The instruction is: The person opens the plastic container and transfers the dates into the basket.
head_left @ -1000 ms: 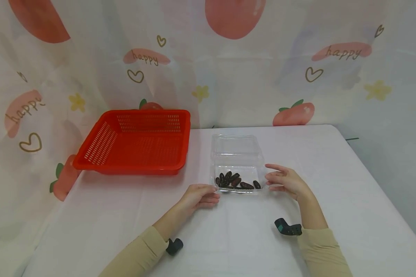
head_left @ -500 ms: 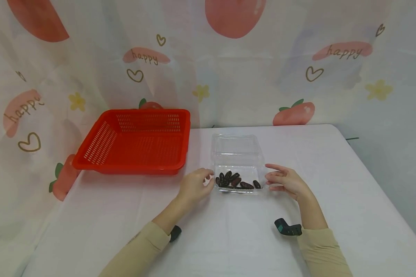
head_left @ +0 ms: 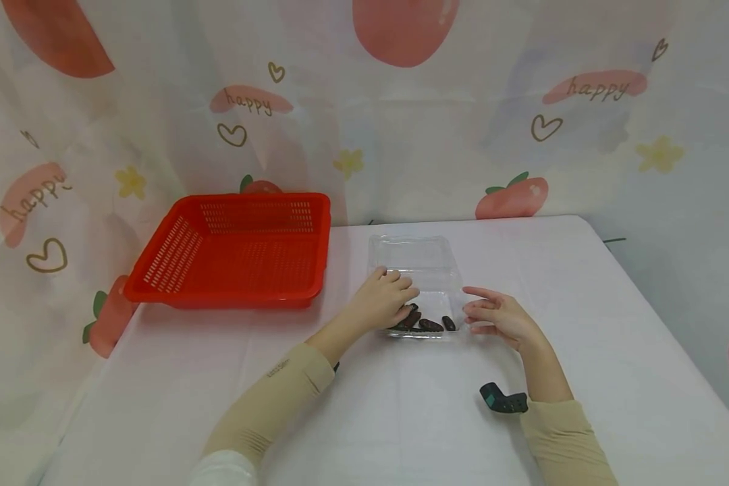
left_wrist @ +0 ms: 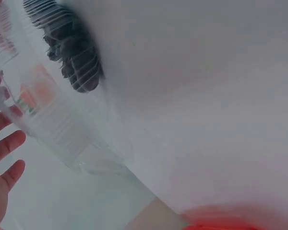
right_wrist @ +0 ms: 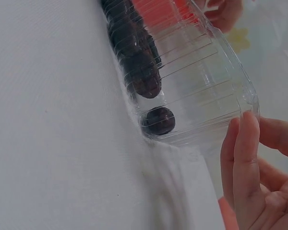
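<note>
A clear plastic clamshell box point(head_left: 440, 300) stands with its lid raised and tipped back. Several dark dates point(head_left: 430, 325) lie along its front side. Over the box's left part reaches my left hand point(head_left: 381, 302), covering some of the dates. In the left wrist view its fingers point(left_wrist: 9, 146) are spread and hold nothing, seen near the clear rim. My right hand point(head_left: 503, 318) is at the box's right side. Its fairly straight fingertips point(right_wrist: 248, 125) touch the rim there. Through the clear wall, one date point(right_wrist: 158, 120) sits apart from the others.
A red slotted plastic basket point(head_left: 261, 297) stands at the back left of the white-covered table point(head_left: 437, 418). Behind the table hangs a printed curtain point(head_left: 413, 135). A black wrist camera point(head_left: 503, 399) sticks out from the right forearm.
My left hand has lifted from the box's front left corner and moved right and away, over the dates. My right hand has stayed at the box's right side.
</note>
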`<action>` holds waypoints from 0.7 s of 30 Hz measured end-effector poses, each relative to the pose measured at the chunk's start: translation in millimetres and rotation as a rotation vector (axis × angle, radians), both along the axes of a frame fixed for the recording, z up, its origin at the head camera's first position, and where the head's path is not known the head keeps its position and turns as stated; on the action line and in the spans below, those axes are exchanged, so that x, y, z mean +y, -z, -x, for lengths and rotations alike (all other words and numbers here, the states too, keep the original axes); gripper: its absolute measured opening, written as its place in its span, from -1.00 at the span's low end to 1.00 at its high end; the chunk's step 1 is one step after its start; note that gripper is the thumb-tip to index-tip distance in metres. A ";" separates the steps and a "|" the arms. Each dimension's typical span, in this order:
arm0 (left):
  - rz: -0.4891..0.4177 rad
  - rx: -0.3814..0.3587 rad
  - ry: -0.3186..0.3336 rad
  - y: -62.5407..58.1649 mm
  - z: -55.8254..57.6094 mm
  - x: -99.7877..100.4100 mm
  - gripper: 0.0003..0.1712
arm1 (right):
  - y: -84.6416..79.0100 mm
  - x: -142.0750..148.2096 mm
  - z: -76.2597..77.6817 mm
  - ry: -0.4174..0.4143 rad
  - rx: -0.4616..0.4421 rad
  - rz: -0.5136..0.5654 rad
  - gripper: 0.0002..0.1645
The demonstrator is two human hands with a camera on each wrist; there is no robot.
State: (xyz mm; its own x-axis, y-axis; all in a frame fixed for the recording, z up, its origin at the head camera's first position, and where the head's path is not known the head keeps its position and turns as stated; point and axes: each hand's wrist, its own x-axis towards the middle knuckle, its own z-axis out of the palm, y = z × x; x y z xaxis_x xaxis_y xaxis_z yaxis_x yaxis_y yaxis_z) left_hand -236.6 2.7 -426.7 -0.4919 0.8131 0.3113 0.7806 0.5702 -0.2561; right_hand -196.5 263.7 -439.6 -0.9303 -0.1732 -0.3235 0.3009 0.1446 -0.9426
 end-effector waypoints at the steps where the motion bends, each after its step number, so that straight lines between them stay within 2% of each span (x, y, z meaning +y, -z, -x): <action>1: 0.020 0.006 0.006 0.4 1.7 2.9 -0.74 | 0.1 -0.8 0.3 0.000 -0.001 0.000 -0.25; 3: 0.068 0.009 0.017 -0.4 4.3 9.0 -0.74 | 0.2 -2.1 0.9 -0.003 0.001 -0.004 -0.25; 9: 0.250 -0.049 0.054 -5.5 9.3 34.0 -0.68 | 0.4 -2.8 1.3 -0.019 0.018 -0.001 -0.25; 15: 0.398 -0.086 0.103 2.8 15.1 58.6 -0.60 | 2.3 -1.1 0.8 -0.012 0.007 0.027 -0.21; 21: 0.478 -0.098 0.130 9.5 16.7 69.4 -0.61 | 2.2 -1.0 1.1 -0.021 0.006 0.043 -0.22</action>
State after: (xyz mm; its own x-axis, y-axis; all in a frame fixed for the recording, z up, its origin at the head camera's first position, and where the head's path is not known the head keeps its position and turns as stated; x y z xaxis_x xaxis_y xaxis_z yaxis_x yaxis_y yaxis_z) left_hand -253.3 72.1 -436.2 -0.3849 0.9101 -0.1534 0.8709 0.3030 -0.3870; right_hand -197.7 262.7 -441.8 -0.9281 -0.2061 -0.3100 0.2928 0.1101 -0.9498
